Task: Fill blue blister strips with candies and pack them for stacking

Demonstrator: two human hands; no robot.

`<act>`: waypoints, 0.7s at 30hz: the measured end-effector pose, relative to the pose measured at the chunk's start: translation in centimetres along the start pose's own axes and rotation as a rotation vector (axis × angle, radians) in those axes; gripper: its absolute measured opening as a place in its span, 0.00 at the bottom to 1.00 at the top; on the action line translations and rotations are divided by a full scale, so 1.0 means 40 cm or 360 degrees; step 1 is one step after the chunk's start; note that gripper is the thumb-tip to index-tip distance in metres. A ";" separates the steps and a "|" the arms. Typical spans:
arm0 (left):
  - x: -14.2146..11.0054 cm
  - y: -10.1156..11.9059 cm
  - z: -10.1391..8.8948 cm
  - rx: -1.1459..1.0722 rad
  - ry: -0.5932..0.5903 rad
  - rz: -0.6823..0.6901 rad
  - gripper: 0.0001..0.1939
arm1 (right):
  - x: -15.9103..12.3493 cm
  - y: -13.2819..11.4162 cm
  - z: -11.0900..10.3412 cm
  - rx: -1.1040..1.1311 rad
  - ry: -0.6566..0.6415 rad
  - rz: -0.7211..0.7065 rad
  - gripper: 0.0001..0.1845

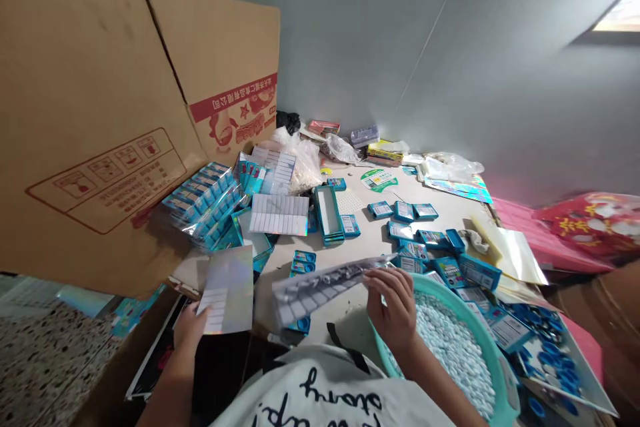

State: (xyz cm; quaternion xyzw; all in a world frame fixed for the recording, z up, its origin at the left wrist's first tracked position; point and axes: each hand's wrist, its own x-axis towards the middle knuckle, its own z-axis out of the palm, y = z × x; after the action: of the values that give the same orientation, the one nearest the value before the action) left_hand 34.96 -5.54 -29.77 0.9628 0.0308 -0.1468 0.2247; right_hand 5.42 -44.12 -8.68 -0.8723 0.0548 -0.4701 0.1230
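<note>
My left hand (pixel 189 325) is closed on the lower left edge of a pale, shiny label sheet (pixel 233 280); a few white rectangular labels show on its lower left part. My right hand (pixel 393 303) pinches the right end of a second sheet (pixel 315 293), greyish and tilted, with a row of rectangles along its lower side. This sheet hangs over small blue boxes (pixel 303 263) and partly hides them. Under my right forearm stands a turquoise basin (pixel 453 300) filled with pale blue, pellet-like pieces.
A large cardboard box (pixel 95 80) rises at the left. Wrapped stacks of blue boxes (pixel 205 197), another label sheet (pixel 280 213) and an open blue tray (pixel 329 210) lie mid-table. More blue boxes (pixel 450 271) spread right, beside a tray of blue plastic parts (pixel 555 360).
</note>
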 end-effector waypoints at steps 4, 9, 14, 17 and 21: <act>-0.055 0.056 -0.096 0.0017 0.0004 0.0129 0.14 | 0.001 0.070 0.071 -0.0138 -0.0204 0.0374 0.13; -0.194 0.154 -0.291 0.0139 0.0283 0.0238 0.15 | 0.048 0.052 0.157 -0.0116 -0.1005 0.0756 0.27; -0.391 0.296 -0.458 0.0264 0.0597 0.1250 0.18 | 0.195 -0.124 0.094 0.0384 -0.0924 -0.0136 0.25; -0.496 0.373 -0.502 0.0262 0.0539 0.1721 0.20 | 0.287 -0.221 0.042 0.0418 -0.0989 -0.0489 0.31; -0.577 0.436 -0.508 0.0031 0.0430 0.1860 0.15 | 0.346 -0.274 0.022 0.0602 -0.1336 -0.0593 0.21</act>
State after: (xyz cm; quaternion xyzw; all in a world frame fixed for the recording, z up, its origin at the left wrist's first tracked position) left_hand 20.56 -12.04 1.88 0.8324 -0.4768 0.1245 0.2536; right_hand 13.57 -36.34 4.96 -0.9436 -0.2427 -0.0941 0.2045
